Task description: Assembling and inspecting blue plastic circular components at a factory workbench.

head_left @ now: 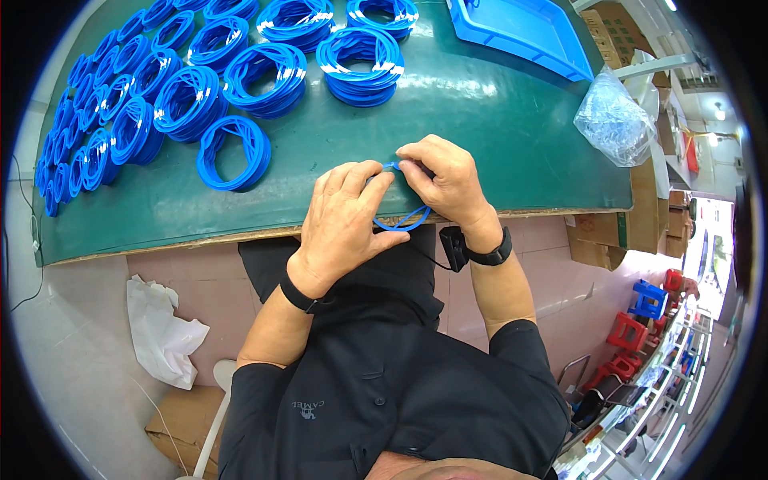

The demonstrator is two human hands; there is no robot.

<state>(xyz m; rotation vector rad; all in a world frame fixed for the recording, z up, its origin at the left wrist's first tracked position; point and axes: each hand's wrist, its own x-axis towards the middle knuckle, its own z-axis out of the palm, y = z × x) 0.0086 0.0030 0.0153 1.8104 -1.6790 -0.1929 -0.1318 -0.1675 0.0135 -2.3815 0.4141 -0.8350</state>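
Observation:
Over the near edge of the green table [480,176], my left hand [340,220] and my right hand [442,178] are close together. Their fingertips pinch a thin blue cable [402,227], whose small loop hangs between them past the table edge. A short bit of blue shows between the two pinches, but its exact shape is too small to tell. Left of my hands lies a single coil of blue cable [258,156]. Behind it, stacked coils [364,90] with whitish bands fill the table's left and far side.
A blue plastic tray [520,58] sits at the far right of the table, with a clear plastic bag [614,120] at the right edge. Cardboard boxes [596,242] stand beyond that edge. Crumpled white sheeting [160,330] lies low at left. Red stools [626,332] are at right.

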